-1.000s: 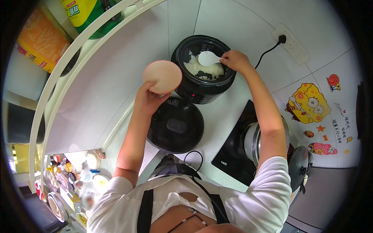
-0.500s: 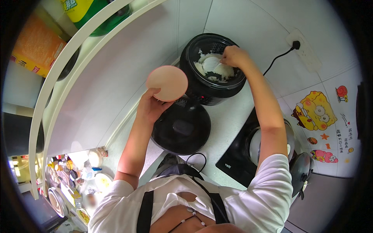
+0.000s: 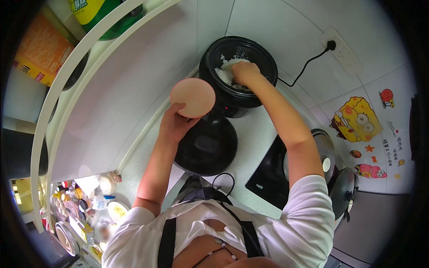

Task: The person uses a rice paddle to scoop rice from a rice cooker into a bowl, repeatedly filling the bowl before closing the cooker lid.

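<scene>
Inside the cooker (image 3: pixel 243 102), our right hand (image 3: pixel 246 73) bends over rice (image 3: pixel 224 75) — its grip we cannot tell — while our left hand (image 3: pixel 174 124) grasps a bowl (image 3: pixel 193 95).

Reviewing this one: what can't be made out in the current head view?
All in the head view:
What, if anything, the right hand holds inside the rice cooker: hidden by the hand.
Underside of the bowl in the left hand: faces away.
Pot: partly behind the right arm.
Green bottle: cut off by the upper edge.
Lower-left clutter: too small, blurred.
</scene>
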Motion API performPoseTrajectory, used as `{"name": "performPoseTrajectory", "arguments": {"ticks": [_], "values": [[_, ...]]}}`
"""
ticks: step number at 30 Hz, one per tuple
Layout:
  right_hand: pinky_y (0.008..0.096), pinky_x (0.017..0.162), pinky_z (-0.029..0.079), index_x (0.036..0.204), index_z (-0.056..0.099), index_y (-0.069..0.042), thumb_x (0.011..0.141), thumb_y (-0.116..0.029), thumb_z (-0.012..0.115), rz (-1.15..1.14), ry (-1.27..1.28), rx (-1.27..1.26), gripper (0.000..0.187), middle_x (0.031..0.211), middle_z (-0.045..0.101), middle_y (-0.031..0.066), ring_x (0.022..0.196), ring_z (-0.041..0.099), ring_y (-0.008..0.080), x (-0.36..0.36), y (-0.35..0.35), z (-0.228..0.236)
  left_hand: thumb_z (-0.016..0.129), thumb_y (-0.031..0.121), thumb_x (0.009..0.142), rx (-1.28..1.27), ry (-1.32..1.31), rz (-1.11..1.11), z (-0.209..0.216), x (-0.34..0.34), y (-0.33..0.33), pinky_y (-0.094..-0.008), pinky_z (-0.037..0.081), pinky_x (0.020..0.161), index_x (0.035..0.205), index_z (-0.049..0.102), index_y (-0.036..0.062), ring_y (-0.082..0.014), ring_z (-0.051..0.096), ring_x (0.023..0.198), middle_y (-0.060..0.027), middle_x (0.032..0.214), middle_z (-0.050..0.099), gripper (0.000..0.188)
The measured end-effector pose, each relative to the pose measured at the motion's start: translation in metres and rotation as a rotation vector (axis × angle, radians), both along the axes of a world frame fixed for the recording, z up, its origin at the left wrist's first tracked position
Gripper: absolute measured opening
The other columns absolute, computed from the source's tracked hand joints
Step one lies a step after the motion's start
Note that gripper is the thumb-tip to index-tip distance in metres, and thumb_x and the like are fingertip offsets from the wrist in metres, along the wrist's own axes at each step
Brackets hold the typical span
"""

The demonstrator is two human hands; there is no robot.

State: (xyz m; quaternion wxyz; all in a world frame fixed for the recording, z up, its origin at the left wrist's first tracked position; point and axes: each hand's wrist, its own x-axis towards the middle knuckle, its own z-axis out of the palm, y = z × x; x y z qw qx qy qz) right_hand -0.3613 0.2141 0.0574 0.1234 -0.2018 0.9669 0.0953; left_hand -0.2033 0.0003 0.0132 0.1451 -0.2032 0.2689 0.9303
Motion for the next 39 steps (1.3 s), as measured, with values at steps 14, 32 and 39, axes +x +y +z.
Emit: {"name": "performPoseTrajectory", "arguments": {"ticks": [14, 32, 39], "values": [[0.0373, 0.076, 0.051, 0.095, 0.067, -0.009, 0.072, -0.026, 0.069, -0.044, 0.0, 0.335, 0.029, 0.096, 0.066, 0.0094, 0.089, 0.064, 0.0261, -0.008, 0.053, 0.029, 0.057, 0.011, 0.071, 0.031, -0.01, 0.003, -0.012, 0.001, -0.011, -0.0481, 0.038, 0.097, 0.131, 0.032, 0.0083, -0.0337, 0.041, 0.119, -0.0144, 0.13, 0.038, 0.065], [0.0395, 0.081, 0.049, 0.094, 0.067, -0.005, 0.073, -0.035, 0.07, -0.383, -0.068, -0.359, 0.036, 0.1, 0.063, 0.0181, 0.097, 0.06, 0.0326, -0.02, 0.031, -0.03, 0.057, 0.013, 0.071, -0.004, -0.014, 0.021, -0.012, -0.005, -0.012, -0.0493, 0.037, 0.097, 0.131, 0.031, 0.0085, -0.0334, 0.04, 0.12, -0.0145, 0.13, 0.038, 0.065], [0.0284, 0.045, 0.041, 0.064, 0.064, 0.0, 0.074, -0.024, 0.072, -0.549, -0.468, -0.958, 0.027, 0.048, 0.052, 0.0051, 0.042, 0.047, 0.0127, -0.037, 0.051, -0.055, 0.057, 0.016, 0.071, -0.018, 0.02, -0.027, -0.01, -0.005, -0.006, -0.0483, 0.037, 0.096, 0.129, 0.036, 0.0101, -0.03, 0.042, 0.118, -0.0112, 0.127, 0.041, 0.062]]}}
